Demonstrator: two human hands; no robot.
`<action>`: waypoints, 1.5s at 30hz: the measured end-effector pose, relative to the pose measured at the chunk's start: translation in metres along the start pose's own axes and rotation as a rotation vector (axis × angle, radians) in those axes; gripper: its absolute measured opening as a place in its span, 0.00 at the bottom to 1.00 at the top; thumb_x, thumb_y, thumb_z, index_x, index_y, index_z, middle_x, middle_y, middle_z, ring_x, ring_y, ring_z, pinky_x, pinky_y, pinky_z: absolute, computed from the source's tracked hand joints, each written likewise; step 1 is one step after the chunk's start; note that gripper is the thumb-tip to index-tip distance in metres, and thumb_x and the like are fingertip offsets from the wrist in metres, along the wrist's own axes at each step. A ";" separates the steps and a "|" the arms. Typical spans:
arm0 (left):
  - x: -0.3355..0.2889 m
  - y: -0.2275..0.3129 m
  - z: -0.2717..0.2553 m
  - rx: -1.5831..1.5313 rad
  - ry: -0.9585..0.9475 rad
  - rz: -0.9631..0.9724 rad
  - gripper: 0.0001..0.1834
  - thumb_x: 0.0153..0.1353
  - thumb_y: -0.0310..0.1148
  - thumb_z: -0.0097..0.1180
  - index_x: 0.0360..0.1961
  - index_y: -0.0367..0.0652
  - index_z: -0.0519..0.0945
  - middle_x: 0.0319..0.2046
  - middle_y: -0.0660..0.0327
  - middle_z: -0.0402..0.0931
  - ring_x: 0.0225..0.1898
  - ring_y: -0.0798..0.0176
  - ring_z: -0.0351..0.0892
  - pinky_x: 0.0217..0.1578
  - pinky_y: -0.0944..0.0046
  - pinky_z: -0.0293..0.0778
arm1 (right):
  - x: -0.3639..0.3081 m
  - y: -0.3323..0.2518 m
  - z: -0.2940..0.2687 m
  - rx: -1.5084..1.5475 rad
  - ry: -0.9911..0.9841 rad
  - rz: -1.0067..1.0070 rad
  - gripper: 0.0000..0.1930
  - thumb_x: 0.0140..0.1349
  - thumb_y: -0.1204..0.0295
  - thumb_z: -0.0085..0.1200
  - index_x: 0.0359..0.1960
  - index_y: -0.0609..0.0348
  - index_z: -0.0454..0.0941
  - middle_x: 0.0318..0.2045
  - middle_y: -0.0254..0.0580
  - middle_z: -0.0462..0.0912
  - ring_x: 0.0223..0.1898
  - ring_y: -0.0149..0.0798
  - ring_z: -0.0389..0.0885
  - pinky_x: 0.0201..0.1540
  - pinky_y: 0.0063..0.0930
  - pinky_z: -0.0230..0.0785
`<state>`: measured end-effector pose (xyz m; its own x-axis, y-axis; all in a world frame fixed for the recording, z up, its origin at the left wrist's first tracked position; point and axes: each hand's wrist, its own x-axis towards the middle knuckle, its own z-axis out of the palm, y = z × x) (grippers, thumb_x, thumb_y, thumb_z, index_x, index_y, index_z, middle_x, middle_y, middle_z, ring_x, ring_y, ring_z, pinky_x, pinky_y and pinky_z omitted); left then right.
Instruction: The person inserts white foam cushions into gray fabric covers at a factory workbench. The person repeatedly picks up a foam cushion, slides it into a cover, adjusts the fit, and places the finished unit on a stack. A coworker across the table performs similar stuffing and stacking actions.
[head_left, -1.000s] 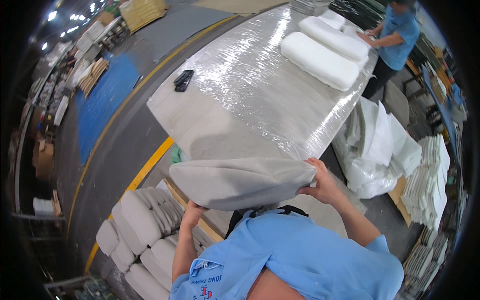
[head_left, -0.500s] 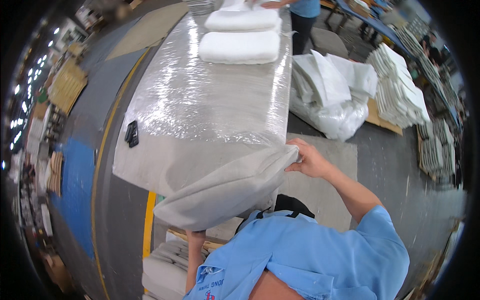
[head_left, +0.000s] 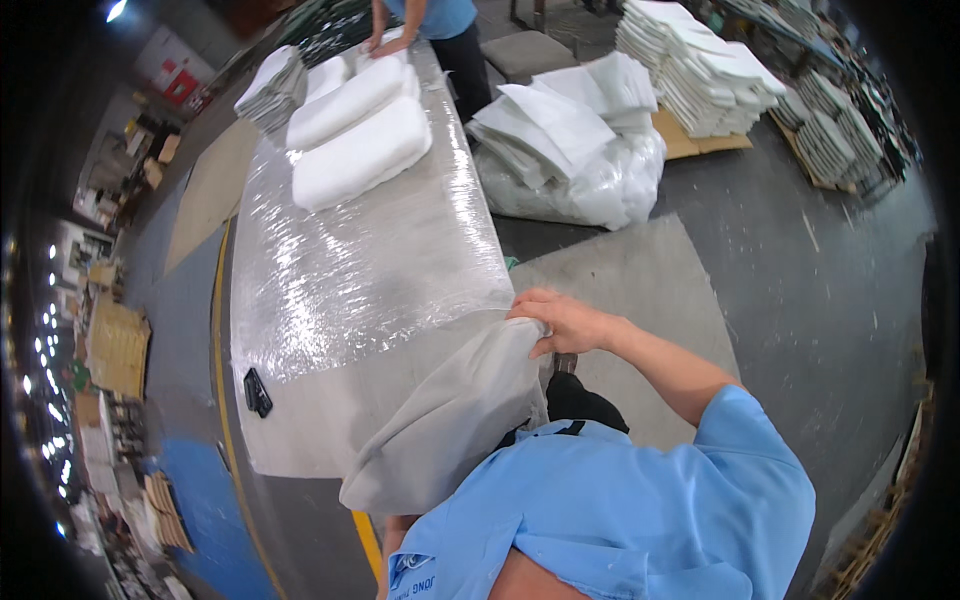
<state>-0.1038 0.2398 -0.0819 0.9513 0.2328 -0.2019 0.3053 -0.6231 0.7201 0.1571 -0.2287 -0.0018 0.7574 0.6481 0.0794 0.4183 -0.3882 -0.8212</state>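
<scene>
A grey fabric cushion cover (head_left: 450,425), bulging and creased, hangs over the near end of the plastic-wrapped table (head_left: 380,270), against my body. My right hand (head_left: 555,318) is closed on its upper right corner, fingers over the fabric and thumb beneath. Below the cover's lower left end, only a bit of my left hand (head_left: 402,523) and wrist shows; its fingers are hidden under the fabric. Whether anything fills the cover cannot be made out.
Small black objects (head_left: 256,392) lie at the table's left edge. White pads (head_left: 362,150) sit toward its far end, where another person's hands (head_left: 392,42) work. Right of the table stand a clear plastic bag with white sheets (head_left: 560,150) and stacked white pads (head_left: 695,70).
The view has turned, so the table now slants to the left. The cover hangs lower and closer to my body. My right hand still grips its corner; my left hand is more hidden.
</scene>
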 end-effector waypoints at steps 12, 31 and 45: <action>0.201 0.261 -0.009 0.291 -0.727 0.537 0.25 0.75 0.36 0.53 0.71 0.47 0.71 0.62 0.51 0.76 0.56 0.53 0.80 0.58 0.55 0.75 | -0.043 -0.002 0.018 0.118 0.421 0.128 0.48 0.54 0.65 0.76 0.76 0.47 0.60 0.72 0.56 0.60 0.72 0.56 0.62 0.73 0.47 0.59; 0.162 0.294 0.090 0.018 -0.869 0.928 0.37 0.79 0.58 0.33 0.78 0.43 0.62 0.80 0.48 0.49 0.81 0.40 0.45 0.77 0.46 0.43 | -0.084 0.000 0.127 2.037 0.193 0.407 0.29 0.80 0.51 0.37 0.74 0.53 0.66 0.70 0.39 0.74 0.71 0.43 0.70 0.75 0.45 0.56; 0.111 0.310 0.064 0.006 -0.742 1.194 0.16 0.56 0.24 0.70 0.47 0.50 0.88 0.60 0.55 0.77 0.46 0.56 0.83 0.46 0.60 0.79 | -0.071 0.005 0.112 1.943 -0.084 -0.024 0.09 0.70 0.72 0.61 0.48 0.59 0.77 0.45 0.31 0.82 0.47 0.27 0.81 0.53 0.27 0.71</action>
<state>0.0995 0.0247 0.0761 0.4338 -0.8734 0.2214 -0.6929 -0.1663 0.7016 0.0496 -0.2031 -0.0745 0.7141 0.6891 0.1234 -0.6545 0.7197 -0.2318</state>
